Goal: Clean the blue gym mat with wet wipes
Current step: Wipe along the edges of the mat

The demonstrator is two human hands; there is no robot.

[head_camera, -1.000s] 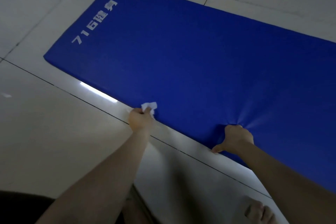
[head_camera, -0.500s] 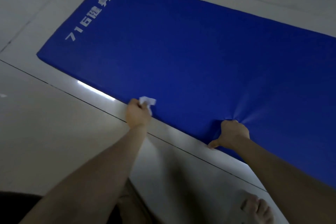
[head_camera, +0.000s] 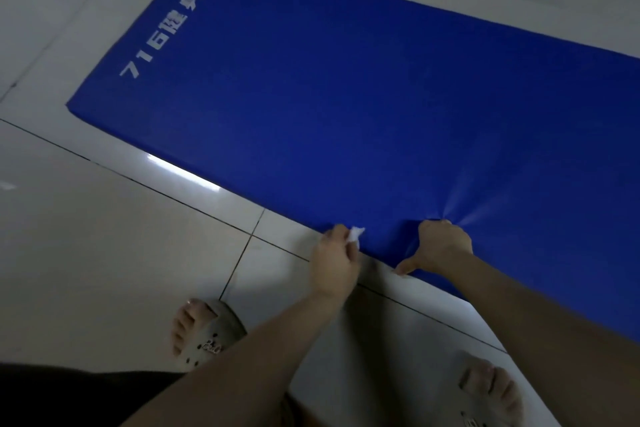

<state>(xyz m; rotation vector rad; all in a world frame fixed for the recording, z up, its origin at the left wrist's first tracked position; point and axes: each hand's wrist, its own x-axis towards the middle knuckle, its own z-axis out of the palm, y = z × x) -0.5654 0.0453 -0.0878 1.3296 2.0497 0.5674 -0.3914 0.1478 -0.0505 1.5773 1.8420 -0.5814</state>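
Left hand [head_camera: 334, 260], wipe [head_camera: 355, 235] nearer right hand [head_camera: 443, 246] gripping mat [head_camera: 346, 97].

One blue mat [head_camera: 346, 97] fills the upper and right frame. One white wipe [head_camera: 355, 235] sits at its lower edge. Two hands show at lower centre: left hand [head_camera: 334, 260], right hand [head_camera: 443, 246]. Two sandalled feet line the bottom: left foot [head_camera: 204, 329], right foot [head_camera: 491, 392].
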